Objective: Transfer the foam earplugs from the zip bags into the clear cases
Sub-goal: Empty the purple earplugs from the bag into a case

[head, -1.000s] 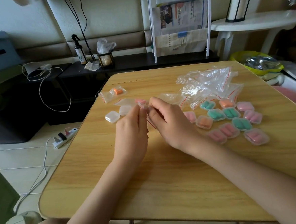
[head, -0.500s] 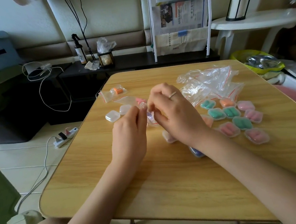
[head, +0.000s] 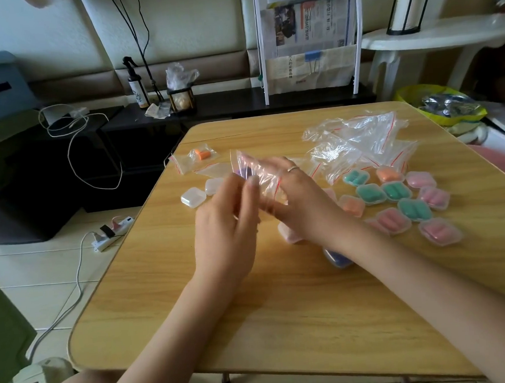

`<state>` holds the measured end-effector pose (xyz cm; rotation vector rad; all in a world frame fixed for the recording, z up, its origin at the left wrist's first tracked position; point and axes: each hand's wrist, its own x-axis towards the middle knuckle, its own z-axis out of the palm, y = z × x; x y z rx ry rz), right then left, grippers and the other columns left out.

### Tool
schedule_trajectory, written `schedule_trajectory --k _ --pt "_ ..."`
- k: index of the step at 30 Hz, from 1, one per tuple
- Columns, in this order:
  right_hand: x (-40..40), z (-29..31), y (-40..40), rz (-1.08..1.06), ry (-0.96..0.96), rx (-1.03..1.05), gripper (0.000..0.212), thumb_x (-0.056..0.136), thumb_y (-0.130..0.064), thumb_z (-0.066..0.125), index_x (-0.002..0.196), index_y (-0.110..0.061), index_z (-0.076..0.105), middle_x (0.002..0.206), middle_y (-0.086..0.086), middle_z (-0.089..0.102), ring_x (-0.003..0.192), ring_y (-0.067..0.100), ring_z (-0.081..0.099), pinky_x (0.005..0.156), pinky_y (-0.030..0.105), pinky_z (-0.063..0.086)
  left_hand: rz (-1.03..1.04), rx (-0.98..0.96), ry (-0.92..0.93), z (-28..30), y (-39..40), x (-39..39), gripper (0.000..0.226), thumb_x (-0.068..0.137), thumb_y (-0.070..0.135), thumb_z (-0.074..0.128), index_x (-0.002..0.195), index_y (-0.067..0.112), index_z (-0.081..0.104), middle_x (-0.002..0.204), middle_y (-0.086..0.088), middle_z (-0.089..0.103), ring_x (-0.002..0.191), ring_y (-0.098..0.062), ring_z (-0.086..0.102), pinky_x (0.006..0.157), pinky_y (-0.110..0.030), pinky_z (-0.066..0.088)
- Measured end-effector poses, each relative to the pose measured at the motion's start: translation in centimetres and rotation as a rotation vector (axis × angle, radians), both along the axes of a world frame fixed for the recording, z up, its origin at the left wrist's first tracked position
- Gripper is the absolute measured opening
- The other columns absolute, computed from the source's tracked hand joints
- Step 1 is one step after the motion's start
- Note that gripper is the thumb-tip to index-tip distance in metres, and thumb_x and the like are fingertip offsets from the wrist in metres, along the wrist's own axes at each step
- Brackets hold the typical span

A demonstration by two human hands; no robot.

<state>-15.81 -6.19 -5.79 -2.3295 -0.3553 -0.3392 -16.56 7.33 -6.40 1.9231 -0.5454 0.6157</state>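
Both hands now raised off table mid-span: zip bag (head: 257,173) lifted, right hand (head: 287,195) fingers inside it, left hand (head: 232,219) pinching purple earplug (head: 242,173) through film. Extraction imminent, likely.

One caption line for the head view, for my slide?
Both hands hold a zip bag above the table, beside filled cases.

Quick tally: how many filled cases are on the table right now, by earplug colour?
Teal cases: 4
Orange cases: 2
Pink cases: 7, of which 3 are partly hidden by the right arm
Purple case: 1, mostly under that arm
Total: 14
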Motion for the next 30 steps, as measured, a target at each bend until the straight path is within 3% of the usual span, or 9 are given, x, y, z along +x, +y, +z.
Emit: schedule_trajectory --k 3,7,10,12,15,18,22,24,30 --pt "-0.2 0.4 -0.2 0.043 0.072 0.234 0.064 0.094 -0.018 0.059 0.144 -0.047 0.030 0.119 -0.008 0.053 0.073 0.001 0.054 0.058 0.014 0.050 0.080 -0.276 0.249 0.7 0.6 0.7 0.018 0.099 0.025 0.046 0.088 0.016 0.059 0.069 0.001 0.063 0.062 -0.012 0.065 0.050 -0.029 0.051" --pt "-0.2 0.4 -0.4 0.075 0.244 0.415 0.048 0.096 -0.010 0.055 0.132 -0.039 0.048 0.116 0.018 0.061 0.056 0.037 0.056 0.047 0.045 0.050 -0.052 -0.548 0.531 0.9 1.5 1.9 0.018 0.096 0.017 0.054 0.111 0.011 0.062 0.100 -0.010 0.069 0.090 -0.017 0.070 0.066 -0.024 0.056" --pt "-0.6 0.4 -0.1 0.144 0.283 0.495 0.046 0.099 -0.017 0.052 0.129 -0.052 0.046 0.121 -0.007 0.060 0.045 0.028 0.047 0.049 0.039 0.043 -0.160 -0.592 0.611 1.0 1.6 1.8 0.015 0.088 0.014 0.064 0.099 0.004 0.069 0.090 -0.009 0.073 0.087 -0.019 0.070 0.073 -0.024 0.055" --pt "-1.0 0.8 0.0 0.154 0.257 0.475 0.039 0.099 -0.027 0.048 0.121 -0.058 0.047 0.117 -0.009 0.062 0.048 0.037 0.050 0.047 0.041 0.045 -0.167 -0.623 0.626 1.0 1.8 1.9 0.011 0.083 0.012 0.068 0.091 0.005 0.070 0.081 -0.006 0.073 0.082 -0.017 0.069 0.071 -0.023 0.054" --pt "-1.1 1.1 0.2 0.105 0.219 0.464 0.033 0.101 -0.033 0.042 0.104 -0.064 0.052 0.112 0.032 0.058 0.068 0.049 0.057 0.060 0.053 0.053 -0.190 -0.625 0.640 1.0 1.8 1.9 0.005 0.086 0.011 0.065 0.086 0.008 0.068 0.078 -0.004 0.069 0.079 -0.014 0.065 0.071 -0.024 0.055" --pt "-0.7 0.6 0.1 0.078 0.108 0.412 0.031 0.098 -0.023 0.050 0.103 -0.051 0.061 0.107 0.002 0.068 0.094 0.048 0.062 0.076 0.064 0.052 -0.200 -0.541 0.604 1.0 1.5 1.8 0.007 0.090 0.011 0.061 0.085 0.011 0.065 0.081 -0.003 0.068 0.084 -0.015 0.065 0.075 -0.028 0.056" --pt "0.1 0.6 -0.5 0.056 0.079 0.403 0.008 0.091 -0.023 0.064 0.098 -0.022 0.069 0.094 -0.015 0.069 0.091 0.000 0.064 0.083 0.021 0.050 -0.214 -0.561 0.585 1.1 1.3 1.7 0.009 0.092 0.011 0.058 0.084 0.011 0.063 0.080 -0.003 0.070 0.085 -0.015 0.066 0.083 -0.033 0.055" --pt "0.3 0.5 -0.6 0.054 0.072 0.396 0.013 0.089 -0.022 0.067 0.100 -0.016 0.070 0.092 -0.013 0.070 0.089 -0.006 0.061 0.077 0.009 0.044 -0.232 -0.596 0.583 1.1 1.3 1.6 0.008 0.092 0.008 0.057 0.085 0.009 0.062 0.076 -0.001 0.070 0.083 -0.016 0.066 0.086 -0.033 0.055" --pt "0.3 0.1 -0.4 0.022 0.098 0.392 0.033 0.086 -0.021 0.070 0.118 -0.016 0.064 0.104 0.004 0.071 0.095 0.028 0.067 0.087 0.049 0.053 -0.302 -0.711 0.627 1.1 1.6 2.1 0.025 0.082 -0.013 0.060 0.083 0.013 0.056 0.075 0.003 0.064 0.072 -0.012 0.064 0.088 -0.030 0.050"
